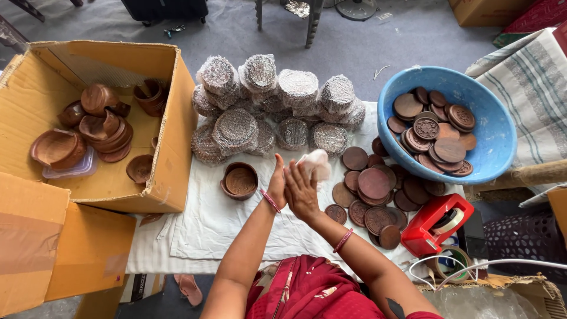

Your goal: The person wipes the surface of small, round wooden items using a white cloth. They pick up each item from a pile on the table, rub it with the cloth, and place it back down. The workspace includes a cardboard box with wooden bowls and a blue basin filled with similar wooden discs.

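The cardboard box (88, 118) at far left stands open, holding brown wooden bowls (103, 127); its left side is cut off by the frame. The white cloth (212, 224) covers the worktop, bare in front of the person. The blue basin (499, 142) at right holds round carved brown discs (434, 133), and more discs (372, 192) lie loose beside it. Mesh-wrapped stacks (277, 106) crowd the far edge. A red tape dispenser (437, 221) sits near the right corner. A small lidded bowl (240, 180) sits just left of the hands. The left hand (276, 186) and right hand (302, 192) are pressed together around a white foam wrap (314, 162); what it encloses is hidden.
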